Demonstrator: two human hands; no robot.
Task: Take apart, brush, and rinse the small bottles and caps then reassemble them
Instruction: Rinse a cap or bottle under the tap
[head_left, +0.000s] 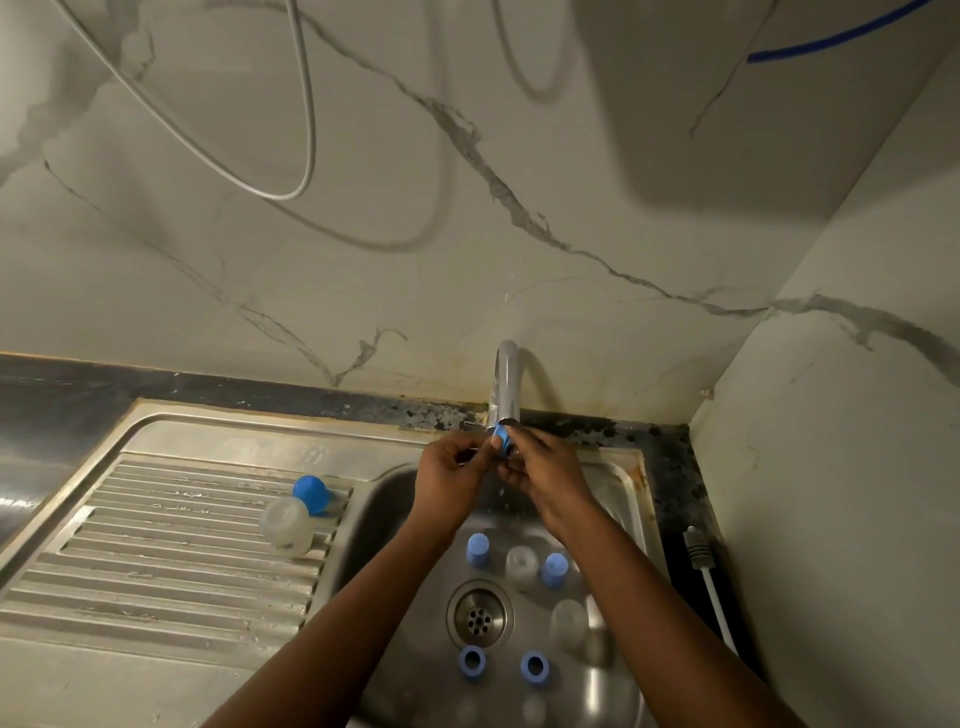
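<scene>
Both gripping: left hand (451, 470) and right hand (546, 467) pinching small blue plastic cap (501, 440) under curved chrome faucet (506, 379), above stainless steel sink basin (395, 525).

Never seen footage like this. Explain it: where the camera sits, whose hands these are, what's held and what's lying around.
No machine here: a person wears a camera on the head, and it looks down at their own two bare hands over a steel sink. The left hand and right hand together hold a small blue cap under the tap, with drops falling below. In the sink basin lie more blue caps and clear little bottles, taken apart. On the ribbed drainboard to the left lies one clear bottle with a blue top against it.
</scene>
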